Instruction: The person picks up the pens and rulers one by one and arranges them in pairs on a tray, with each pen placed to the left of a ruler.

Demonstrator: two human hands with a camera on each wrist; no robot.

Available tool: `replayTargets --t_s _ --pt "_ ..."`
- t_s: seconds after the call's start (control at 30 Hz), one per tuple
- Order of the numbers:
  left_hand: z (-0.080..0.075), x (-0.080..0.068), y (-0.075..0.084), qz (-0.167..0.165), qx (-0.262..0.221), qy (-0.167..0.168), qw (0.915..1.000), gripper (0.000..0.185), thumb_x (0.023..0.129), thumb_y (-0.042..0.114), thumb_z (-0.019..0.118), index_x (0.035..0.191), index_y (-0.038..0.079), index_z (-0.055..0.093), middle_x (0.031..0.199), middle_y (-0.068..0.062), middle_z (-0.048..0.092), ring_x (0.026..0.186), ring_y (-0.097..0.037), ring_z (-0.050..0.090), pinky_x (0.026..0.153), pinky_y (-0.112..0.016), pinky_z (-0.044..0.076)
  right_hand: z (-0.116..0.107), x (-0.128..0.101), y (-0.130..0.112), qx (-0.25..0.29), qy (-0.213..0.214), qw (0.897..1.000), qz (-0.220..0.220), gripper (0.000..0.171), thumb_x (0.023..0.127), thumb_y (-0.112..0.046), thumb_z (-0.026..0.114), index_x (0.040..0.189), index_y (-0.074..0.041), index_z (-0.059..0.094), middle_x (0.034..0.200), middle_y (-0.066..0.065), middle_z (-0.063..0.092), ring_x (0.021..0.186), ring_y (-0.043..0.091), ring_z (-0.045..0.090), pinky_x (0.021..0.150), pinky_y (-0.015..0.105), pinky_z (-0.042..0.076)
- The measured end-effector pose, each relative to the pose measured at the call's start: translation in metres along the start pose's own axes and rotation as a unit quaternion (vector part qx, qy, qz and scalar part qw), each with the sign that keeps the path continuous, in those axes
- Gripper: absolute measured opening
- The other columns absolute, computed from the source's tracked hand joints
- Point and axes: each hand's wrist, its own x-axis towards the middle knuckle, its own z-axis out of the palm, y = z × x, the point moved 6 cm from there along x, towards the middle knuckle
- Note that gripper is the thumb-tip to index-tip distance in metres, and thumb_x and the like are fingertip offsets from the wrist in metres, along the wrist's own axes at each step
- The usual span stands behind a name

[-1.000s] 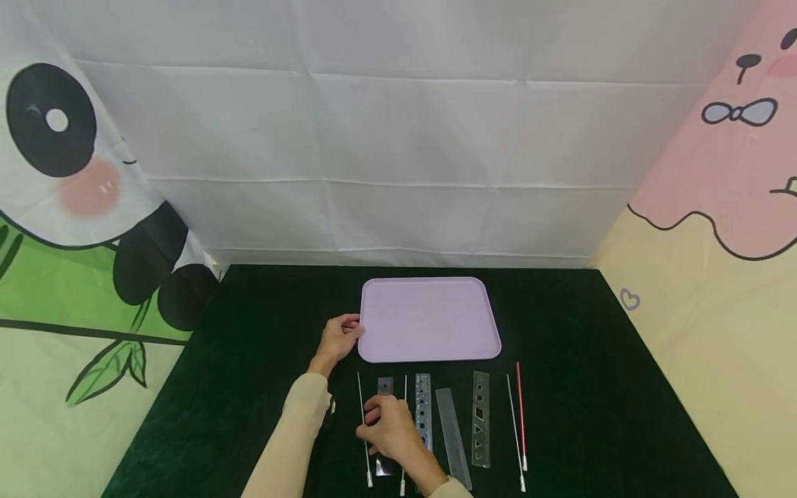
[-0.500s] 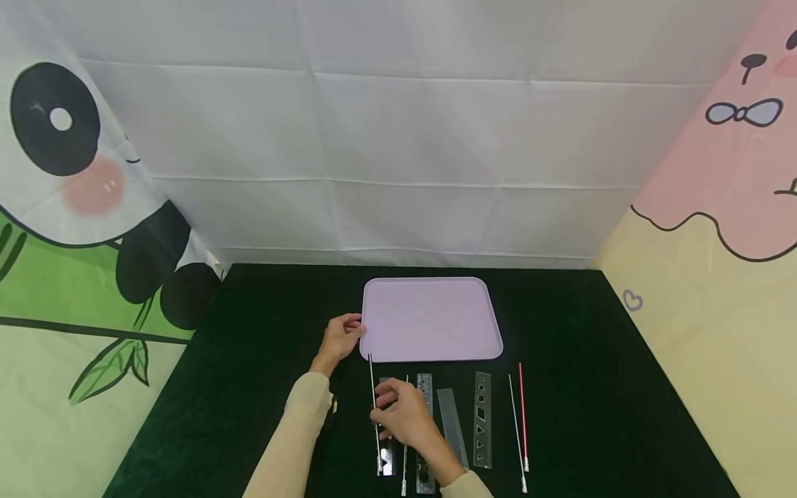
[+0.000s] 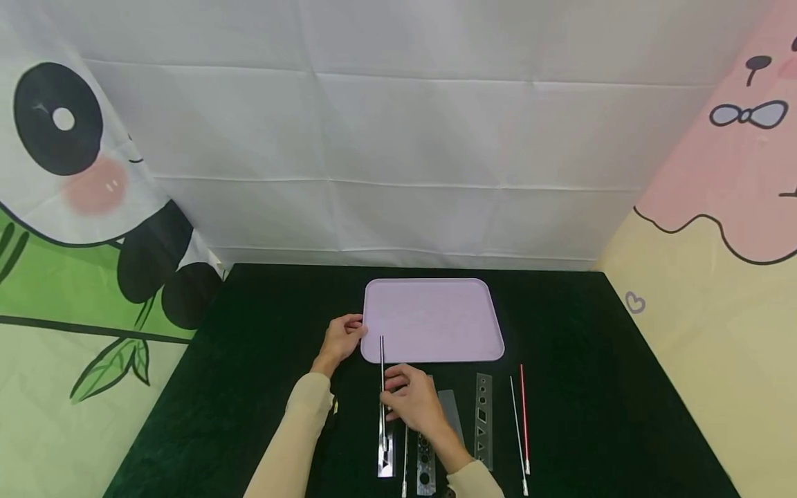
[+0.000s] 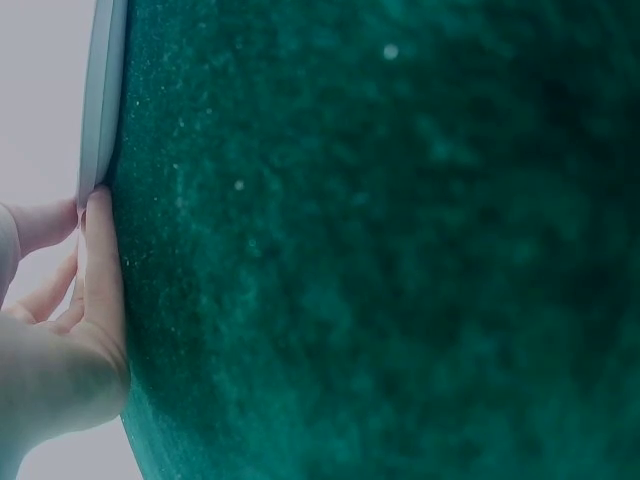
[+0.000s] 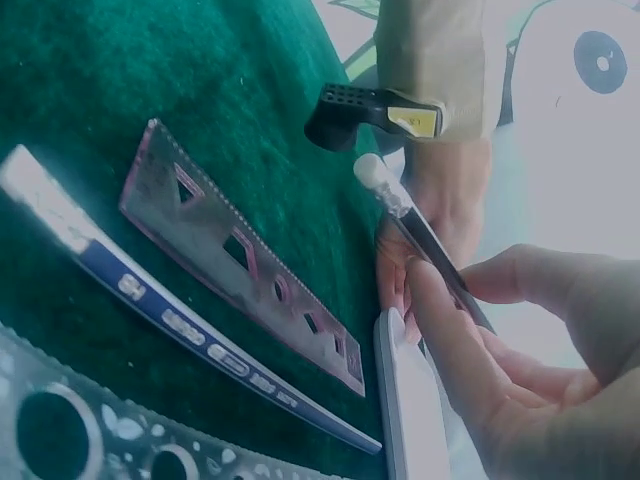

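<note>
Pencils: four, one (image 3: 382, 373) in right hand (image 3: 416, 404); rulers: four; tray (image 3: 432, 319): one.

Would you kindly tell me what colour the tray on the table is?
The tray is pale lilac, plain and unpatterned; the head view shows it best.

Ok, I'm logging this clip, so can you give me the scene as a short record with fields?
surface: dark green cloth
tray: pink, nothing on it
left hand: holds tray's left edge
right hand: pinches a thin stick, its tip over tray's near edge
lying near right hand: rulers, white stick, red stick
</note>
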Motion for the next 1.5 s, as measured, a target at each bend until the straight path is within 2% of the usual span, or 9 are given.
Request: replayTargets --t_s 0.23,0.43,0.7,0.8,1.0,1.17,1.5 --pt "0.000 0.000 -0.001 0.006 0.000 0.001 1.0000 0.033 0.099 0.009 0.066 0.130 -0.003 0.065 0.112 -0.018 0.066 0.100 -0.029 0.063 0.091 -0.041 0.055 -0.007 0.011 -0.002 0.011 0.019 1.000 -0.009 0.036 0.087 0.005 0.072 0.121 0.011 0.063 0.101 0.020 0.069 0.078 0.035 0.073 0.056 0.043 0.060" --pt "-0.002 0.000 -0.003 0.004 -0.001 0.007 1.0000 0.034 0.099 0.009 0.067 0.131 -0.003 0.065 0.111 -0.018 0.066 0.099 -0.029 0.063 0.092 -0.042 0.055 -0.007 0.021 -0.004 0.023 0.028 0.999 -0.012 0.035 0.088 0.005 0.071 0.122 0.009 0.063 0.106 0.027 0.068 0.081 0.033 0.074 0.058 0.038 0.061" --pt "-0.004 0.000 0.001 0.015 0.000 0.009 0.9998 0.033 0.099 0.007 0.066 0.130 -0.005 0.065 0.110 -0.019 0.066 0.099 -0.029 0.064 0.091 -0.042 0.055 -0.009 0.034 -0.020 0.042 0.026 0.999 -0.022 0.034 0.091 0.010 0.067 0.124 0.015 0.059 0.109 0.035 0.065 0.089 0.047 0.071 0.064 0.055 0.059" --pt "-0.003 0.001 0.002 0.016 0.000 0.007 0.9998 0.033 0.099 0.007 0.066 0.130 -0.005 0.064 0.111 -0.019 0.066 0.100 -0.030 0.064 0.092 -0.042 0.055 -0.011 0.043 -0.015 0.042 0.028 0.999 -0.021 0.036 0.091 0.008 0.068 0.125 0.013 0.060 0.110 0.032 0.066 0.088 0.043 0.072 0.064 0.055 0.060" --pt "-0.001 0.002 0.005 0.020 -0.003 0.003 0.9998 0.033 0.100 0.006 0.065 0.130 -0.005 0.064 0.111 -0.019 0.067 0.100 -0.030 0.065 0.092 -0.042 0.055 -0.019 0.056 -0.016 0.032 0.041 0.999 -0.014 0.036 0.090 0.005 0.070 0.124 0.010 0.062 0.108 0.026 0.068 0.082 0.032 0.074 0.063 0.046 0.061" --pt "-0.001 0.001 0.006 0.012 -0.003 0.002 0.9999 0.034 0.099 0.007 0.066 0.131 -0.004 0.064 0.111 -0.018 0.066 0.100 -0.029 0.064 0.093 -0.042 0.055 -0.022 0.066 -0.016 0.032 0.048 0.998 -0.015 0.036 0.089 0.005 0.071 0.124 0.011 0.062 0.109 0.029 0.067 0.080 0.029 0.074 0.061 0.041 0.061" --pt "0.000 0.001 0.002 0.006 -0.006 0.005 1.0000 0.033 0.099 0.007 0.066 0.131 -0.003 0.064 0.111 -0.018 0.067 0.100 -0.029 0.064 0.092 -0.042 0.055 -0.025 0.079 -0.015 0.025 0.050 0.998 -0.010 0.037 0.089 0.006 0.071 0.125 0.010 0.061 0.109 0.026 0.068 0.079 0.029 0.074 0.063 0.042 0.061"
